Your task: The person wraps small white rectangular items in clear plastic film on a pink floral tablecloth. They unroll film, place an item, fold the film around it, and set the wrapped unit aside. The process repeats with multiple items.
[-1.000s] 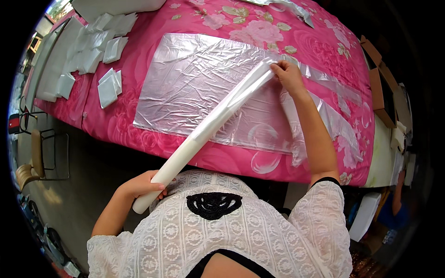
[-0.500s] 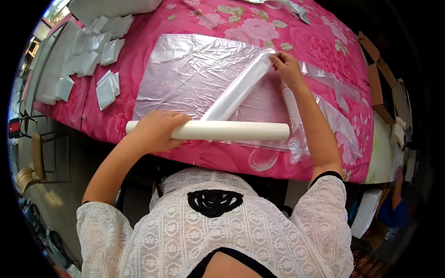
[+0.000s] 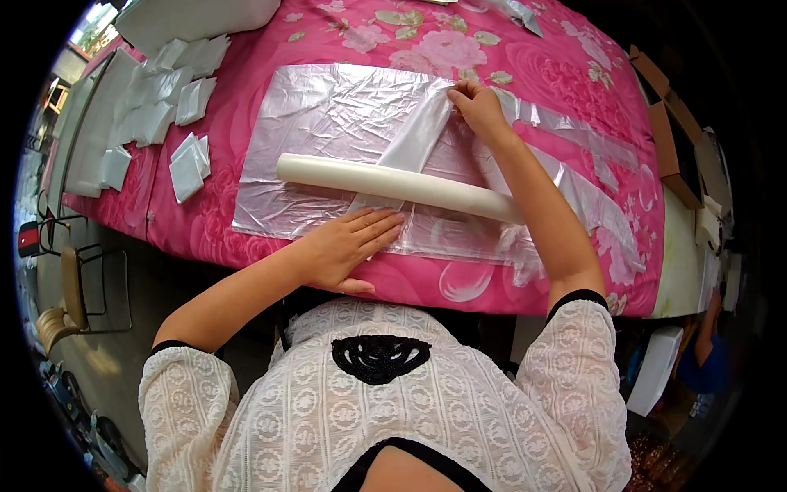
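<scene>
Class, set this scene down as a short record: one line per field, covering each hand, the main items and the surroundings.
Left hand: palm down, fingers spread slightly, at the near edge of the film sheet
Right hand: fingertips pinching the far end of a folded film strip
White roll: lying across strip and sheet, its right end partly hidden by the right forearm
Surface: pink floral cloth
Left side: folded whitish packets, beige chair
Right side: open cardboard box
</scene>
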Available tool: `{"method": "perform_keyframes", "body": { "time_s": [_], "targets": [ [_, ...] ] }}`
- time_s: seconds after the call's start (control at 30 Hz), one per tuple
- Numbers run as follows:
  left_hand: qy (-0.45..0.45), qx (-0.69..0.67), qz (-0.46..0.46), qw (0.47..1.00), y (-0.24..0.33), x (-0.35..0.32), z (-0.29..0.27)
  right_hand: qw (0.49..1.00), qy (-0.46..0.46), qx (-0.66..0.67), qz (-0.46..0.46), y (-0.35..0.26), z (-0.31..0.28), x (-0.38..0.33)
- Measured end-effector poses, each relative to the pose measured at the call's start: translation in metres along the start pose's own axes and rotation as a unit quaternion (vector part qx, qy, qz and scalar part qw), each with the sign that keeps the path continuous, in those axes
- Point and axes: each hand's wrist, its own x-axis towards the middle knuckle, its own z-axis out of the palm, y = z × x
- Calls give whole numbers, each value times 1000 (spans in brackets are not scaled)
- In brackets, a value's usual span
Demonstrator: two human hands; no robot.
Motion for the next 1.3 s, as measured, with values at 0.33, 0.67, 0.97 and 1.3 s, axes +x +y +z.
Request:
{"method": "perform_keyframes", "body": {
  "time_s": [0.33,0.67,0.97,1.3],
  "targets": [
    [-7,40,-87,995,43,-3,24,893,-65,-355,-269,-32,56,-171],
    [36,-119,-49,991,23,-8,10,859,206,-467,28,11,-102,-138],
    [43,123,-115,985,55,-3,49,900,-89,-355,-238,-42,16,-180],
    [64,82,-111,988,64,-1,53,867,-32,-424,-260,-27,40,-71]
  ]
}}
